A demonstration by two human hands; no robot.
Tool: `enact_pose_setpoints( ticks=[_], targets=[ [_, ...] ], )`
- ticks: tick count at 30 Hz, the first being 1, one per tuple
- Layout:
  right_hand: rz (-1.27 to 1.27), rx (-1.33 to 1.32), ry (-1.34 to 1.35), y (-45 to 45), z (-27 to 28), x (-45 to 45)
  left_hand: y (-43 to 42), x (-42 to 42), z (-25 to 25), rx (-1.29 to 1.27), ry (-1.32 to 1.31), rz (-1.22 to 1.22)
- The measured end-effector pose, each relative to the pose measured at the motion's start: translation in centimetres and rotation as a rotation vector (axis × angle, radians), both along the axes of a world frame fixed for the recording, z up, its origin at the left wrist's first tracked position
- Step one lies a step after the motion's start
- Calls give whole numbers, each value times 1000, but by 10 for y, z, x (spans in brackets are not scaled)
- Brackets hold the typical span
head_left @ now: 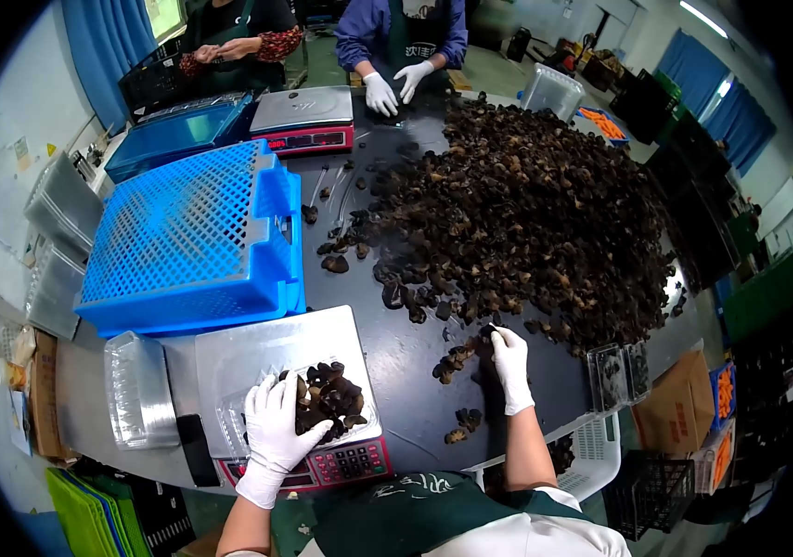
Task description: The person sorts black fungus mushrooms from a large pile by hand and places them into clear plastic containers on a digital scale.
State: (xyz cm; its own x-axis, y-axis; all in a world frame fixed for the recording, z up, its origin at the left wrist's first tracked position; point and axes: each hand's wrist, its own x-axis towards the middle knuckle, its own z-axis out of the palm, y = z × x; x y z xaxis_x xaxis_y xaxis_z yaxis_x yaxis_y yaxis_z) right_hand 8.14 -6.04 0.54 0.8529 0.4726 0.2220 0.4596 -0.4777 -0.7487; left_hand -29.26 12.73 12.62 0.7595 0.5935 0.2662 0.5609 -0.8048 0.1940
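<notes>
My left hand (274, 432), in a white glove, curves its fingers and thumb around a heap of dark wood ear mushrooms (333, 399). They sit in a clear plastic tray (232, 420), mostly hidden, on a scale (322, 334) with a red front and keypad. At the near edge of the big wood ear pile (535, 204), my right hand (510, 369), also gloved, pinches a dark wood ear piece (486, 330) between its fingertips. Small loose clumps (453, 364) lie on the dark table just left of that hand.
An upturned blue crate (183, 232) stands behind the scale, with clear trays (139, 390) and a black phone-like slab (196, 450) at left. Across the table are a second scale (303, 111) and two people, one with gloved hands (396, 88). Clear containers (617, 376) stand at right.
</notes>
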Motion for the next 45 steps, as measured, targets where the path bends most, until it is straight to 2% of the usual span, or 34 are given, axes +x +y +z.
enact_pose_setpoints(
  ticks=[2,4,6,8,11,12,14,16,17,20,22,23,25,26,30,32,33,34,38,40,42,44,45],
  targets=[
    [52,218,692,8,42,-19,1,-2,-4,-82,-43,-43],
    [190,320,807,21,57,-39,4,0,-2,-115,-68,-59],
    [315,307,911,40,74,-64,5,1,-3,-103,-67,-54],
    [459,156,785,58,107,-98,6,2,-3,-123,-55,-55],
    [682,372,695,88,110,-148,7,0,0,-115,-97,-42],
    [775,358,509,96,114,-161,6,0,1,-116,-103,-21],
    [983,257,-98,115,120,-175,4,-2,4,-113,-123,9],
    [1176,-60,-226,122,131,-194,3,-5,3,-240,-86,39],
    [1238,-115,-333,125,111,-198,3,-7,4,-214,-93,27],
    [1225,8,-298,126,124,-198,3,-19,17,-216,-150,20],
    [1190,167,-120,129,139,-182,1,-35,34,-250,-195,90],
    [1080,231,-141,124,146,-178,3,-45,32,-275,-284,115],
    [867,212,46,108,131,-161,6,-67,31,-179,-395,254],
    [822,158,107,100,132,-152,9,-79,25,-112,-454,329],
    [764,13,249,67,103,-132,5,-119,15,-103,-515,617],
    [668,-44,520,54,100,-140,-3,-129,10,-242,-510,687],
    [684,-82,547,49,96,-143,-5,-132,3,-227,-503,652],
    [689,-66,636,46,90,-147,-11,-131,1,-326,-496,664],
    [720,-266,632,50,99,-169,-22,-120,-9,-519,-334,632],
    [736,-240,512,50,81,-169,-23,-117,-26,-602,-423,579],
    [708,-146,621,57,78,-173,-19,-114,-35,-624,-463,556],
    [694,-117,682,71,87,-175,-9,-113,-42,-989,-798,586],
    [715,-71,689,80,88,-174,1,-114,-45,-1054,-852,560]
  ],
)
